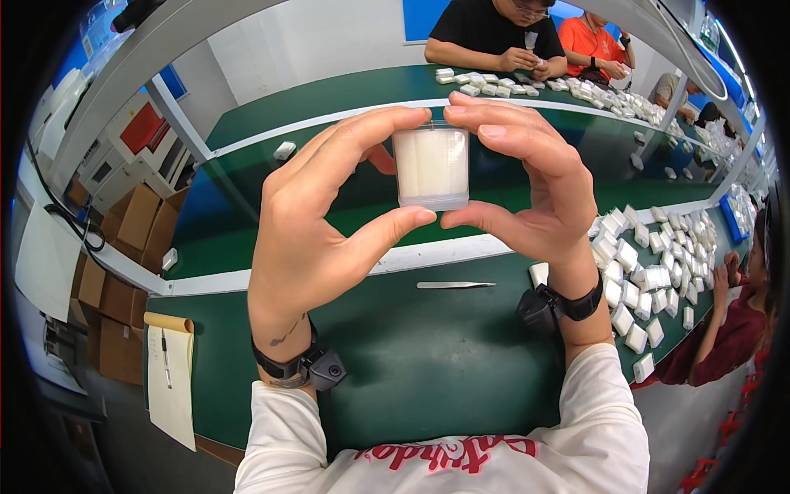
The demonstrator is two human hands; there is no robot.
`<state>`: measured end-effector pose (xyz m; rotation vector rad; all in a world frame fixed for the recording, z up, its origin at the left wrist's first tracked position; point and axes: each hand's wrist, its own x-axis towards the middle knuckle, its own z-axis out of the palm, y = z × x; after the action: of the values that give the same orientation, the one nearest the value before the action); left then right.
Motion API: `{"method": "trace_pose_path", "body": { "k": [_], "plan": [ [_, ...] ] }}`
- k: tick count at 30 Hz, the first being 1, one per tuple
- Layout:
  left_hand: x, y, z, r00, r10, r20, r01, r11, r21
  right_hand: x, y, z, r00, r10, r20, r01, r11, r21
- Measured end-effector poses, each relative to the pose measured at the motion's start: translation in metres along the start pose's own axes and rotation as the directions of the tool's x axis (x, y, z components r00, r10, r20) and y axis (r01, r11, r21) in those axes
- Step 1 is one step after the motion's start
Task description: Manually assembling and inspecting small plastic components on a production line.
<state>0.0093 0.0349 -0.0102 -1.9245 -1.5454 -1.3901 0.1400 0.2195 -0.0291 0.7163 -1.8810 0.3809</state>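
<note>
Between my raised hands is a small clear plastic box [432, 169] with white contents, held upright above the green table. My left hand [329, 193] grips its left side, index finger at the top edge and thumb at the lower corner. On the other side, my right hand [531, 177] has fingers at the top right and its thumb at the bottom right corner. Below them, a pair of metal tweezers [456, 285] lies on the green tabletop [444, 354]. What the white contents are, I cannot make out.
Many similar white boxes [650, 272] are heaped at the right. A notepad with a pen [167, 362] lies at the left edge. A white frame bar [222, 281] crosses behind the tabletop. Co-workers sit across [494, 41] and at the right [716, 329]. Cardboard boxes [123, 280] stand left.
</note>
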Motion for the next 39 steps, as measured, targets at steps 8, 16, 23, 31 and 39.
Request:
{"method": "trace_pose_path", "body": {
  "k": [8,16,23,31,39],
  "plan": [
    [0.003,0.0,0.006,0.996,-0.055,0.071,0.06,0.996,-0.072,-0.001,-0.014,0.0,0.683,0.712,0.165,-0.638,0.47,0.61],
    [0.0,0.003,0.004,0.997,-0.076,0.034,0.077,0.997,-0.032,0.006,-0.02,0.001,0.562,0.76,0.326,-0.708,0.238,0.665],
    [0.0,0.008,-0.006,0.974,-0.224,0.029,0.226,0.971,-0.084,0.002,-0.02,0.014,0.876,0.482,0.028,-0.459,0.814,0.355],
    [0.001,-0.006,-0.008,0.999,0.004,0.053,-0.006,0.999,0.036,-0.002,-0.014,0.009,0.896,0.443,-0.042,-0.415,0.866,0.278],
    [0.0,0.0,-0.008,0.999,0.006,0.053,-0.011,0.996,0.094,-0.005,-0.015,0.009,0.932,0.347,-0.103,-0.327,0.929,0.174]
  ]
}}
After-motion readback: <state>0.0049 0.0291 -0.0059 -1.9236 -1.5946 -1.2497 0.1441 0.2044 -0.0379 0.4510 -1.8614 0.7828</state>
